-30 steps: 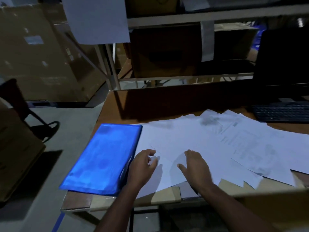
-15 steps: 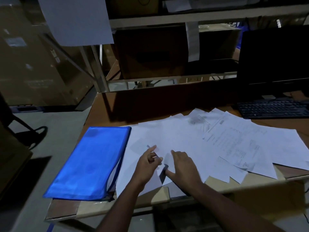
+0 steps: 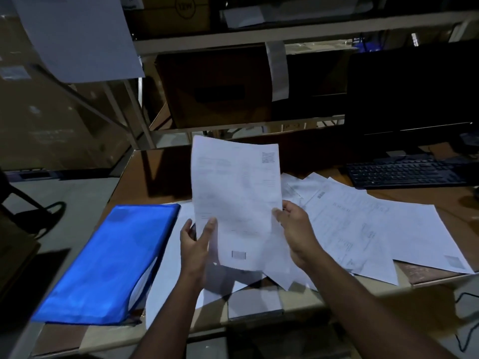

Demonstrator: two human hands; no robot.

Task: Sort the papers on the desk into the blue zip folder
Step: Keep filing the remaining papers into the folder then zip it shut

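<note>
I hold a printed white sheet (image 3: 237, 200) upright above the desk. My left hand (image 3: 195, 244) pinches its lower left edge, thumb on the front. My right hand (image 3: 295, 231) grips its right edge. The blue zip folder (image 3: 108, 263) lies flat on the left part of the desk, its zip side facing the papers. Several more white papers (image 3: 363, 224) lie spread over the desk to the right and under my hands.
A black keyboard (image 3: 404, 171) and a dark monitor (image 3: 412, 94) stand at the back right. Metal shelving with cardboard boxes (image 3: 215, 84) rises behind the wooden desk (image 3: 155, 172). A chair base (image 3: 41, 211) stands on the floor at left.
Both hands were pressing on the papers flat on the desk; now they have lifted one sheet up and hold it upright in front of me.
</note>
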